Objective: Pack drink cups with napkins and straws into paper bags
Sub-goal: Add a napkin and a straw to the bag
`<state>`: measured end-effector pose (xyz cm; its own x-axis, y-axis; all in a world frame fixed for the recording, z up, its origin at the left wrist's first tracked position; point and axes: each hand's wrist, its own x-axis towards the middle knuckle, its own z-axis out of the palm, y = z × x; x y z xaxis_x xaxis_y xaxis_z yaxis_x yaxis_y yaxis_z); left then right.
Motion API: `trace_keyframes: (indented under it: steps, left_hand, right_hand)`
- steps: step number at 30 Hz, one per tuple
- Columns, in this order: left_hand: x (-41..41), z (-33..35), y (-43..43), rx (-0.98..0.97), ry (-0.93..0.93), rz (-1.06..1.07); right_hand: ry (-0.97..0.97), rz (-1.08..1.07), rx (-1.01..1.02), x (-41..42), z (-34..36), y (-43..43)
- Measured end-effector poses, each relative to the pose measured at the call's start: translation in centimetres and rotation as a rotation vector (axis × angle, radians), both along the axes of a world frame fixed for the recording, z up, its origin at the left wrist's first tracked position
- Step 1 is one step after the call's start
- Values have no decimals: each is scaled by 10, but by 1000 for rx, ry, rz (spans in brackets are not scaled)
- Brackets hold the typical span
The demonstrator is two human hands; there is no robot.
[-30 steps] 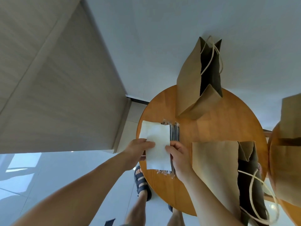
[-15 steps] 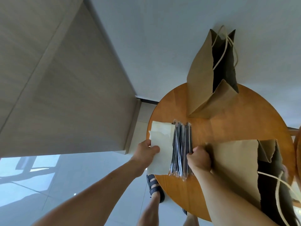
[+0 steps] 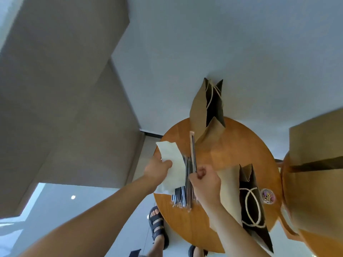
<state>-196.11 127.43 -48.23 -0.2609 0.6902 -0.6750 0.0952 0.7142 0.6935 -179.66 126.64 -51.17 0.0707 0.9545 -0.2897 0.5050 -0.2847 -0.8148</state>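
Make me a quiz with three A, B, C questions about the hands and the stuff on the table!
1. Where is the pile of straws? A in a bag; B on the round table; C on the floor.
2. What colour is the napkin? A white; B red; C black.
3. What is the right hand doing? A lying flat; B pulling a bag handle; C gripping one wrapped straw.
Answers: 1 B, the pile lies on the wood beside the left hand. 2 A, it looks plain white. 3 C, its fingers curl round one straw.
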Motion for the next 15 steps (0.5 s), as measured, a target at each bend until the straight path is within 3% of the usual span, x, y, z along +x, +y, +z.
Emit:
trace_keyframes:
  steps: [5, 15]
  left_hand:
    - [13, 36, -1, 38, -70, 27]
    - [40, 87, -9, 260, -266, 108]
  right_hand:
    - [183, 104, 25, 4, 47, -4]
    - [167, 243, 136, 22, 92, -10]
